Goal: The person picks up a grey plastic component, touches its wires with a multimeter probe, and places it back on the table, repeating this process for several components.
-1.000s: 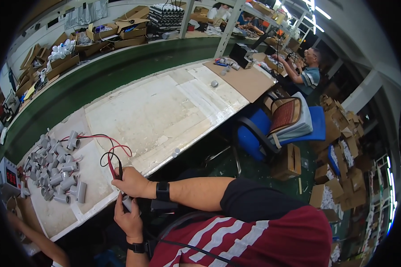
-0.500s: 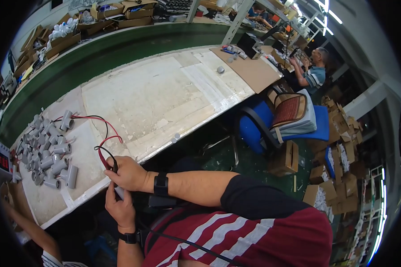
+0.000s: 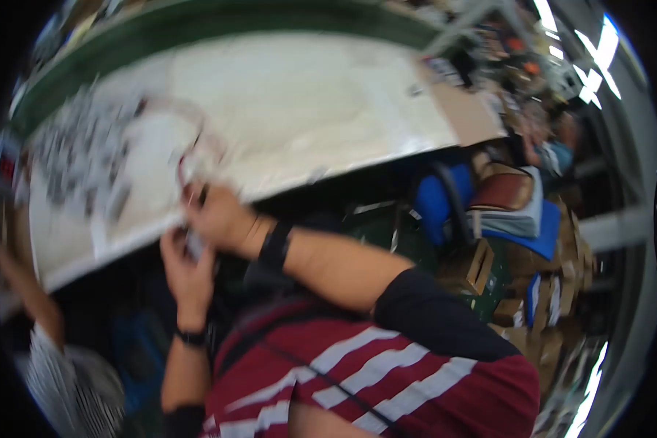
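Observation:
The whole view is smeared by motion. My right hand (image 3: 223, 220) is closed on the red and black test leads (image 3: 185, 169) at the front edge of the workbench (image 3: 292, 109). Just below it, my left hand (image 3: 187, 276) is closed around a grey plastic fitting (image 3: 195, 244), mostly hidden by the fingers. The two hands nearly meet at the fitting. From my right hand the leads curve back over the bench toward a heap of similar grey tubular fittings (image 3: 87, 150) on the left.
A device with a red display (image 3: 9, 164) stands at the far left. Close by is another person's arm (image 3: 25, 288). To the right are a blue chair (image 3: 442, 201) with a cushion on it and several cardboard boxes (image 3: 471, 270). Another person (image 3: 555, 150) sits beyond.
The view has swung, so the bench and chair sit differently in the picture. Both hands stay together at the bench edge, still holding the leads and the fitting.

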Tool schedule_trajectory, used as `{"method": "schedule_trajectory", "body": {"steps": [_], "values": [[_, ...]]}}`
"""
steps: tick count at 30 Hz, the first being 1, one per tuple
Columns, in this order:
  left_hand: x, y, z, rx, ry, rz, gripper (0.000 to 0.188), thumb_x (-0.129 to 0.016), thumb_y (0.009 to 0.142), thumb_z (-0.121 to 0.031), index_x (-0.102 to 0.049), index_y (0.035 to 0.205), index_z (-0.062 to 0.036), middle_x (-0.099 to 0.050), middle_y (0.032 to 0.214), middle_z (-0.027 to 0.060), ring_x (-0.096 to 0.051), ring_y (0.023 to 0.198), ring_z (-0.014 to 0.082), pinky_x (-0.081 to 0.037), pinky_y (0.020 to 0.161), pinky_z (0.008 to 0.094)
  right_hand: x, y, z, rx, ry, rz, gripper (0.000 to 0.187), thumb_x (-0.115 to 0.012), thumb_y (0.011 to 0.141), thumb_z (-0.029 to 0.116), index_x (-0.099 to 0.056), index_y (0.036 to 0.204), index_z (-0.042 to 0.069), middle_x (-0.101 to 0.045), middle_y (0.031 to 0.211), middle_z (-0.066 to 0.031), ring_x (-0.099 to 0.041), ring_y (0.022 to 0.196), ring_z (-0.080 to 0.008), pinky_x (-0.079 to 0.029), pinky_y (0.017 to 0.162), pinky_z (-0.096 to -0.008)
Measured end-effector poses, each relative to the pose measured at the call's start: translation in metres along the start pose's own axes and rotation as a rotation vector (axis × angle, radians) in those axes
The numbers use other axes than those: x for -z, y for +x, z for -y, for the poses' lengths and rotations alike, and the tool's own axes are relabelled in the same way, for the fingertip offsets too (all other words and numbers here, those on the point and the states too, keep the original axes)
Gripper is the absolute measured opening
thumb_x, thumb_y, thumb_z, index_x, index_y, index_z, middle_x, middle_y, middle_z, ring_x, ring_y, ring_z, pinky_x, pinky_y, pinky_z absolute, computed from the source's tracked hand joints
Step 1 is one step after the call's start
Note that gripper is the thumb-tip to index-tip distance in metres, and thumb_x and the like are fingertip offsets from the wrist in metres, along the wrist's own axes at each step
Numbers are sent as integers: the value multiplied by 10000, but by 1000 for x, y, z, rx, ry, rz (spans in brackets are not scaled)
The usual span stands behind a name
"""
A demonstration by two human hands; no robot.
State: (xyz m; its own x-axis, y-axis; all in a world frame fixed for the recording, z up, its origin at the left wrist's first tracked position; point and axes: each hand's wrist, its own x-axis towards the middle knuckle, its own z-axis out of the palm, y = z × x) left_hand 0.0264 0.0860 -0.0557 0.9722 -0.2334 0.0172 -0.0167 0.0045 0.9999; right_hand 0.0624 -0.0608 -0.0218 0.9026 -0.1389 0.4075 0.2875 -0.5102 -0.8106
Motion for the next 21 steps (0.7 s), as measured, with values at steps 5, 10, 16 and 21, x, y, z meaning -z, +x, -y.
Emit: {"method": "schedule_trajectory", "body": {"steps": [5,10,16,21], "values": [[2,0,2,-58,-26,-4,618,-789,813,-9,-415,1305,-5,-597,1179,150,-616,1105,217,-514,939,334,11,12,16,47,-33,23,175,-644,930,172,-684,936,2,-707,805,-173,-685,700,-309,-532,641,-386],[10,-1,4,34,-47,-5,438,-771,801,4,-533,1168,16,-668,1007,126,-660,985,194,-540,862,327,7,8,21,-180,67,108,148,-683,925,166,-683,901,20,-681,696,-117,-660,639,-197,-486,558,-324],[-8,-4,-5,-102,23,54,548,-802,764,-31,-551,1251,-32,-605,1191,104,-621,1048,193,-527,898,353,21,-2,11,-181,265,46,71,-642,933,56,-645,938,-15,-673,823,-57,-611,751,-145,-504,691,-309],[10,-2,-19,-222,220,-1,544,-810,758,-59,-553,1237,-47,-606,1151,116,-643,993,227,-537,856,342,16,4,29,-266,304,108,93,-678,927,76,-646,930,-12,-658,773,-49,-587,688,-120,-470,625,-283]]}}
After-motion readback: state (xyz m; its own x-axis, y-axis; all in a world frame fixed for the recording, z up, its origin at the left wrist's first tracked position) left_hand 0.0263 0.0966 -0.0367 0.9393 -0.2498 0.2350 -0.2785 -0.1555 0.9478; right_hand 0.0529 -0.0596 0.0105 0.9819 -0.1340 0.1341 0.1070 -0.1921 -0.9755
